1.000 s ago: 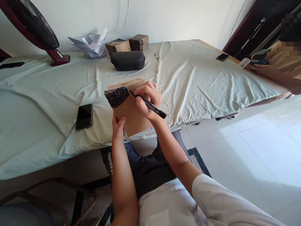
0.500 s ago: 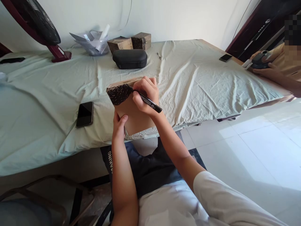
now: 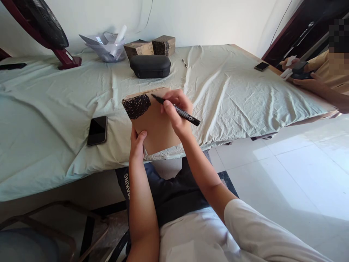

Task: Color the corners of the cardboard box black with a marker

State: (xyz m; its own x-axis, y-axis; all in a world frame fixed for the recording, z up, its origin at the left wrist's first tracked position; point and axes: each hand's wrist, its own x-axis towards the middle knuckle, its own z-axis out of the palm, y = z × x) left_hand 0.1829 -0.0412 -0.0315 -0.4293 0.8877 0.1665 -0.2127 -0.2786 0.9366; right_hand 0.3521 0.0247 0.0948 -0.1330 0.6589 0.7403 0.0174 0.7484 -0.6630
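A brown cardboard box (image 3: 156,129) rests tilted at the front edge of the cloth-covered table. Dense black scribbling fills its upper left corner. My left hand (image 3: 138,145) grips the box's lower left side, thumb on the front face and the other fingers mostly hidden behind. In my right hand (image 3: 178,111) is a black marker pen (image 3: 187,117), pinched between thumb and fingers. Its dark tip points left, close to the right edge of the scribbled patch; whether it touches the cardboard I cannot tell.
A phone (image 3: 97,131) lies left of the box. Behind stand a black hard case (image 3: 149,67), two patterned boxes (image 3: 164,46), a clear plastic basket (image 3: 105,52) and a fan (image 3: 65,60). Another phone (image 3: 261,66) lies near a person's hands (image 3: 308,78) at the right.
My right hand has moved right, drawing the marker's tip back from the scribbled patch and uncovering its right edge. My left hand still holds the box. At the right, a person's hand has lifted something pale.
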